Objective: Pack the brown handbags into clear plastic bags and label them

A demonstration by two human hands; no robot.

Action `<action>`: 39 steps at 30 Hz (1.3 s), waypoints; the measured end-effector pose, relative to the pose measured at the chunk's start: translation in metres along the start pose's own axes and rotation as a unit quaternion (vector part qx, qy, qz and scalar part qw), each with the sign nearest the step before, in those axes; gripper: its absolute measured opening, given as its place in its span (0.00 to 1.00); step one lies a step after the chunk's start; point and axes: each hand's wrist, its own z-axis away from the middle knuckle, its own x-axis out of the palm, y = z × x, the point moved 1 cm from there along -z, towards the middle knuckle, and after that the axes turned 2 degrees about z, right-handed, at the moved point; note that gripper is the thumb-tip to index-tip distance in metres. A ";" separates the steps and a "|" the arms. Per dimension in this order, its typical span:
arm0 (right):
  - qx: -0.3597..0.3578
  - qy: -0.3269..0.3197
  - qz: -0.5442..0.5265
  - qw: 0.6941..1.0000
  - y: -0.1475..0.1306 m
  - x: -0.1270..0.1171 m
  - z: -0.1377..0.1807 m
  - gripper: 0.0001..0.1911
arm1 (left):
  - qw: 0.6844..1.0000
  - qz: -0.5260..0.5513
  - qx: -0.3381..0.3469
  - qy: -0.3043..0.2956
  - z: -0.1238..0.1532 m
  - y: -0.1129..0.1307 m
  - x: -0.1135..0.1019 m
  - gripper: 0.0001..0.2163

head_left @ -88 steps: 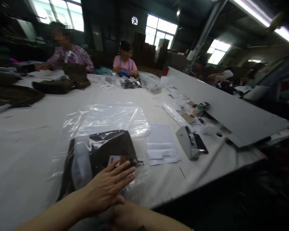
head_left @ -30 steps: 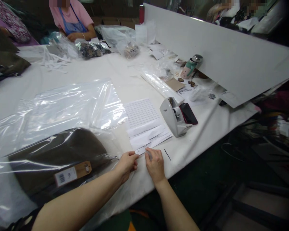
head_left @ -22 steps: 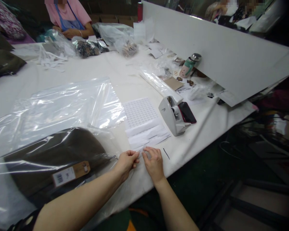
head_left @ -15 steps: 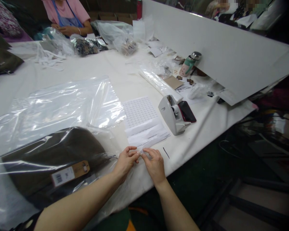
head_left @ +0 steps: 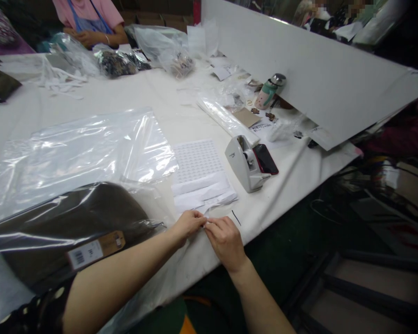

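My left hand [head_left: 190, 224] and my right hand [head_left: 225, 241] meet fingertip to fingertip over the table's front edge, pinching a small white strip from the near end of the sticker sheets [head_left: 200, 178]. The strip is mostly hidden by my fingers. Left of my hands lies a dark folded garment [head_left: 73, 222] inside a clear plastic bag, with a brown barcode tag [head_left: 95, 249] on it. More clear bags [head_left: 87, 153] are spread behind it.
A grey tape dispenser [head_left: 244, 164] and a dark phone [head_left: 265, 159] sit right of the sheets. A green bottle [head_left: 269, 91], small bags and a long white board [head_left: 306, 79] lie beyond. A person in pink [head_left: 90, 21] works at the far end.
My left hand left the bagged garment, and both hands came together at the sheets' near end. Over the last second they kept picking at the strip; the view shifted slightly.
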 end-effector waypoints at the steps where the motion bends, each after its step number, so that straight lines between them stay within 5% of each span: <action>1: -0.002 0.013 0.006 1.000 0.000 0.000 0.002 0.10 | 1.000 -0.008 0.000 0.009 -0.001 -0.001 0.001 0.07; 27: 0.024 0.003 0.097 0.995 -0.011 0.001 0.012 0.09 | 0.991 -0.114 0.043 0.052 0.005 -0.007 0.004 0.11; 39: 0.004 0.041 0.067 0.997 -0.011 -0.001 0.018 0.09 | 0.991 -0.128 0.038 -0.016 -0.005 -0.017 0.008 0.17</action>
